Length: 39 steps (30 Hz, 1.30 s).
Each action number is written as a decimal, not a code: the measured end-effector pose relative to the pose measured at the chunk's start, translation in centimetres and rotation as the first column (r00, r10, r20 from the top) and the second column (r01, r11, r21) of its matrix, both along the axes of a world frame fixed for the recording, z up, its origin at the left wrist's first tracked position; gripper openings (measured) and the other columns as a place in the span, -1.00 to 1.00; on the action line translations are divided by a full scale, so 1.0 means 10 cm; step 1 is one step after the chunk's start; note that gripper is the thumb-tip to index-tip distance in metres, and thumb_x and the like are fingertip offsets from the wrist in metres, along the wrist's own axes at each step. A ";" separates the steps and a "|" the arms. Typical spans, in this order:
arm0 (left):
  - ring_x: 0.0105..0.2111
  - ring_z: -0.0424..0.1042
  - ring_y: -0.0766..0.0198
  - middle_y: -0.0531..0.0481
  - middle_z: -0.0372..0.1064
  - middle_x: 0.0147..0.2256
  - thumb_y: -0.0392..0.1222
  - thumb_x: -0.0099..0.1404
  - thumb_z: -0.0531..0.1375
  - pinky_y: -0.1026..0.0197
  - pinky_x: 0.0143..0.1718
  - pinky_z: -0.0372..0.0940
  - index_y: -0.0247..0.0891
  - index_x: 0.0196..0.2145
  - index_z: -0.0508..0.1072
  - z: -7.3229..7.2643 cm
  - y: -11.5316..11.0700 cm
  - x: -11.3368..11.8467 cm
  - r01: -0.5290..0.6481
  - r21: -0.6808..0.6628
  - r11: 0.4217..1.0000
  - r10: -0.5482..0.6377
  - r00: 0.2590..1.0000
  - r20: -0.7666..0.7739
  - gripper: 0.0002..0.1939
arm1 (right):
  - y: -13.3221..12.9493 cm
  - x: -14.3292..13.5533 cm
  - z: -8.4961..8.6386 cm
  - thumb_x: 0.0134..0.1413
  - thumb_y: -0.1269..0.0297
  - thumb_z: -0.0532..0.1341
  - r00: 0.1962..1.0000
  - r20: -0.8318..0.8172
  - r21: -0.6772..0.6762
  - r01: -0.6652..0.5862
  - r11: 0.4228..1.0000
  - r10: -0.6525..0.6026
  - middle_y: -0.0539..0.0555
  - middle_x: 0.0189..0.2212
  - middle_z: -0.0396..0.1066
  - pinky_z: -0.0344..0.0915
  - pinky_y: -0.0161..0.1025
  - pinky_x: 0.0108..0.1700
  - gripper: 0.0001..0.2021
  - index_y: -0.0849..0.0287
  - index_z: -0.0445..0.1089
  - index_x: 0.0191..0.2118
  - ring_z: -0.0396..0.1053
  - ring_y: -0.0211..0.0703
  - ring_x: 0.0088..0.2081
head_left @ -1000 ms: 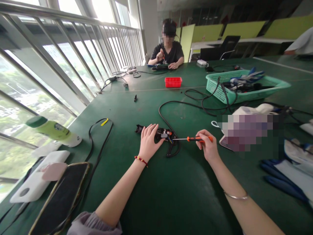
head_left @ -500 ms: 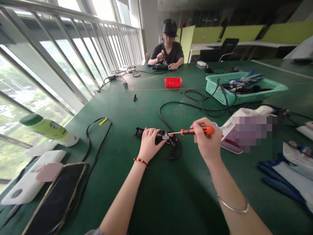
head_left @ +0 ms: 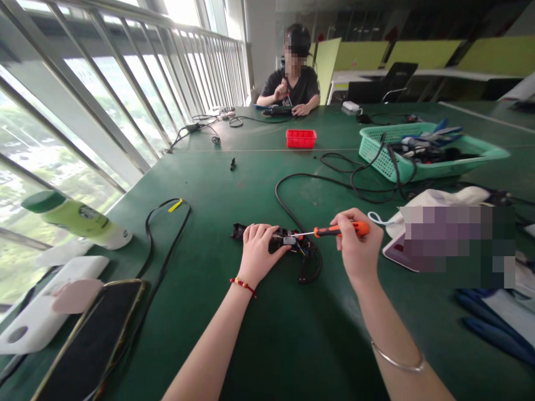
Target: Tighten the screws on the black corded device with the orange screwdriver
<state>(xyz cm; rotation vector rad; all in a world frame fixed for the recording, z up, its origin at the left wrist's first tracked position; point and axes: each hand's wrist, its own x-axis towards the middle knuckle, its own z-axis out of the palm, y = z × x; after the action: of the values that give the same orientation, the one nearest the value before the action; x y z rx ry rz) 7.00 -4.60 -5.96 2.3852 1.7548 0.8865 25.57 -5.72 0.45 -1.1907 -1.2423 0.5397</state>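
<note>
My left hand (head_left: pixel 259 250) is wrapped over a black corded power tool (head_left: pixel 238 231) lying on the table, its fingers closed around the middle of the body. The casing's right end is uncovered, showing a small grey part (head_left: pixel 289 240) and thin coloured wires. My right hand (head_left: pixel 358 250) grips the orange and black handle of a screwdriver (head_left: pixel 328 230). Its thin shaft points left and the tip meets the uncovered end near the grey part. What exactly the tip touches is too small to make out. A black cord (head_left: pixel 288 209) runs from the tool toward the back.
A green basket (head_left: pixel 376 159) of tools stands back right, a red bin (head_left: pixel 301 146) farther back. Left lie a bottle (head_left: pixel 83 220), phone (head_left: pixel 90 340) and black strap (head_left: pixel 167 260). Right are a white-and-purple packet (head_left: pixel 401 256) and gloves (head_left: pixel 497 323). Opposite, a person (head_left: pixel 292 83) works on another tool.
The view has shifted slightly, so most things sit a little differently in the picture. Both hands keep their holds, with the screwdriver tip still at the tool's uncovered end.
</note>
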 end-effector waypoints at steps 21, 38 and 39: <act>-0.06 0.18 0.09 -0.05 0.32 -0.12 0.07 0.16 0.18 -0.02 0.09 0.03 -0.22 -0.08 0.34 0.01 -0.01 0.00 0.001 -0.013 1.000 -0.001 1.000 -0.008 -0.56 | -0.02 -0.01 0.03 0.15 0.18 -0.03 0.991 0.083 -0.029 -0.105 0.994 0.107 -0.08 -0.71 0.15 -0.01 -0.37 -0.63 -0.63 0.20 0.30 -0.58 0.09 -0.37 -0.67; -0.06 0.20 0.10 -0.06 0.32 -0.13 0.06 0.17 0.17 -0.03 0.09 0.03 -0.20 -0.07 0.32 0.00 -0.02 0.00 0.001 -0.004 1.000 -0.001 1.000 0.010 -0.57 | -0.18 -0.07 0.64 0.09 0.10 0.06 0.671 0.709 -0.325 0.040 0.945 0.216 -0.08 -0.72 0.25 0.03 -0.36 -0.58 -0.77 0.08 0.36 -0.39 0.21 -0.25 -0.65; -0.05 0.19 0.10 -0.06 0.32 -0.13 0.06 0.17 0.17 -0.02 0.09 0.03 -0.20 -0.07 0.32 0.00 -0.01 0.00 0.000 -0.007 1.000 0.000 1.000 0.009 -0.57 | -0.16 -0.06 0.66 0.11 0.07 0.03 0.651 0.721 -0.343 0.039 0.939 0.237 -0.07 -0.72 0.25 0.02 -0.36 -0.58 -0.74 0.08 0.37 -0.39 0.22 -0.24 -0.65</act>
<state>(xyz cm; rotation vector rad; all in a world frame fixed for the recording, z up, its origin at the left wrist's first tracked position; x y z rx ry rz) 7.03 -4.74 -6.00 2.3734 1.7515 0.8877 25.00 -7.28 7.00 -1.7404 -2.0047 0.3281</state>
